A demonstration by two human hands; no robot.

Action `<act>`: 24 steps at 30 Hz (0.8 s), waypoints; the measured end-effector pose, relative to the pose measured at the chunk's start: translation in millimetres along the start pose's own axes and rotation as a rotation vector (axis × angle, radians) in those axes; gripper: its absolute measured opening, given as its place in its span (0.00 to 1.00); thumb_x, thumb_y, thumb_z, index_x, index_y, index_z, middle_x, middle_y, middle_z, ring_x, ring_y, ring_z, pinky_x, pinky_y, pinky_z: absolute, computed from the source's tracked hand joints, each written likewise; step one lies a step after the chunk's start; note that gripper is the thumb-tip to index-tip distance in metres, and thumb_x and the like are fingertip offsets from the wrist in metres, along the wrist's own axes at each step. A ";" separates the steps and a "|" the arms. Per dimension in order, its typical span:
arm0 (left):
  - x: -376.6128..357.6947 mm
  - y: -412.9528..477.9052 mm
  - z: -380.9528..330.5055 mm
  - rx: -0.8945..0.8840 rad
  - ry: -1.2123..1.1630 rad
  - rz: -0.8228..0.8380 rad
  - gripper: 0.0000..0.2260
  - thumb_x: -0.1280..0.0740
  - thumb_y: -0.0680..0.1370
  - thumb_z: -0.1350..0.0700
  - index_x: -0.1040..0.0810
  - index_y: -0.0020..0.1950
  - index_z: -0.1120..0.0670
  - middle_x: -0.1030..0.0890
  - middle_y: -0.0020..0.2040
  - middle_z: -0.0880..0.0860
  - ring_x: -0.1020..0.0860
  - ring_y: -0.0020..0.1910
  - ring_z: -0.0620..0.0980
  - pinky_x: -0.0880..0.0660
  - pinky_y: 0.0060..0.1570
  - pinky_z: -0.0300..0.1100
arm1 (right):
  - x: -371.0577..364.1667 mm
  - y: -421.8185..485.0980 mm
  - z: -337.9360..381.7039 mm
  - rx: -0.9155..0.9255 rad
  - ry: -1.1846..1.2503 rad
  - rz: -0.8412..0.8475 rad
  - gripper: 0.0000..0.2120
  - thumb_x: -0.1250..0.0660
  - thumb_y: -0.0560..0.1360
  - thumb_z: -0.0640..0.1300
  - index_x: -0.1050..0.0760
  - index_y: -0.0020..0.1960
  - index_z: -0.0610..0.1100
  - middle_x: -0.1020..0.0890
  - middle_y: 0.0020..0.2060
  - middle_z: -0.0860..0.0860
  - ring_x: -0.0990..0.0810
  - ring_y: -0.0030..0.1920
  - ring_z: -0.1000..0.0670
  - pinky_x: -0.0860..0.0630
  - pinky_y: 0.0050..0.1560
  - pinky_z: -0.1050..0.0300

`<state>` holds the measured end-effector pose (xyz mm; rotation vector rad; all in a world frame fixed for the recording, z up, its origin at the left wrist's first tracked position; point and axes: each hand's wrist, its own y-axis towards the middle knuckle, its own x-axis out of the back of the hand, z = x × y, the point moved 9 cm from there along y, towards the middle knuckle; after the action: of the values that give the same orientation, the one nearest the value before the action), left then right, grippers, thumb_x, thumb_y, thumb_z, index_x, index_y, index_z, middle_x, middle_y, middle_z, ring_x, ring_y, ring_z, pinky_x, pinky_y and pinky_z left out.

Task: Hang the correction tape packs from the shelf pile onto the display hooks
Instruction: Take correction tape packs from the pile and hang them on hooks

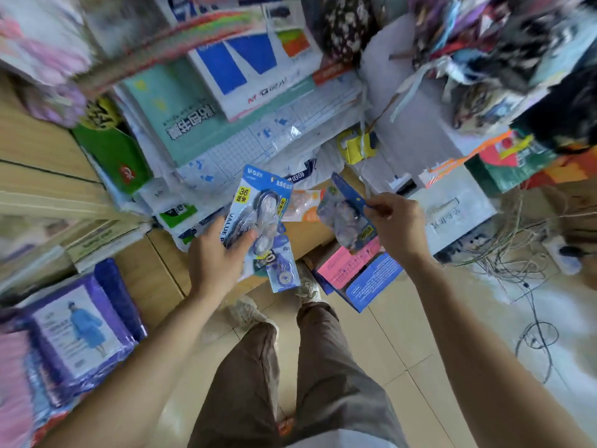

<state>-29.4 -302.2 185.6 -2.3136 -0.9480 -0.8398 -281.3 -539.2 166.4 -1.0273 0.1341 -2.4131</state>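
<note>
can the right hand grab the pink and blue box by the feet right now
Probably not as it is: the right hand pinches a tape pack by its blue top, leaving no free grip. Nothing lies on the pink and blue box itself.

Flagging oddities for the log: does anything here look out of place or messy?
Yes. A pink-and-blue box lies askew on the floor by the shoes, flaps open, and loose cables tangle across the floor to the right. The correction tape packs fanned in the left hand look undamaged.
</note>
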 end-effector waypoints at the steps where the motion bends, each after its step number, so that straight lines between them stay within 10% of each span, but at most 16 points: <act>1: 19.7 -3.0 -15.7 -0.033 0.028 -0.029 0.17 0.29 0.74 0.39 0.24 0.50 0.52 0.16 0.43 0.52 0.17 0.44 0.59 0.22 0.40 0.52 | 11.7 -6.2 23.3 0.057 -0.006 -0.007 0.07 0.29 0.74 0.35 0.16 0.50 0.41 0.16 0.37 0.48 0.19 0.37 0.49 0.23 0.41 0.55; 12: 224.7 -50.5 -127.6 -0.315 0.080 -0.368 0.14 0.29 0.75 0.43 0.23 0.43 0.53 0.20 0.35 0.50 0.23 0.35 0.55 0.25 0.34 0.53 | 112.7 -69.5 271.2 0.669 -0.087 -0.196 0.05 0.30 0.75 0.37 0.18 0.49 0.44 0.16 0.37 0.48 0.19 0.36 0.46 0.25 0.35 0.55; 17: 318.3 -63.8 -172.7 -0.399 -0.029 -0.514 0.16 0.29 0.75 0.42 0.19 0.55 0.52 0.15 0.46 0.50 0.17 0.45 0.54 0.21 0.46 0.53 | 153.3 -97.8 375.4 0.918 -0.031 -0.280 0.05 0.32 0.78 0.38 0.19 0.52 0.40 0.15 0.44 0.45 0.17 0.43 0.43 0.21 0.42 0.51; 24: 442.6 -98.8 -239.0 -0.588 -0.082 -0.811 0.14 0.25 0.74 0.49 0.18 0.54 0.56 0.19 0.42 0.36 0.24 0.42 0.31 0.32 0.46 0.21 | 198.6 -131.7 495.3 1.127 0.033 -0.361 0.05 0.30 0.77 0.38 0.18 0.52 0.41 0.15 0.44 0.46 0.18 0.42 0.48 0.23 0.43 0.56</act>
<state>64.4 -198.5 678.9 -2.4162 -1.9491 -1.5084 -106.6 -470.7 683.0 -0.4684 -1.3310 -2.2008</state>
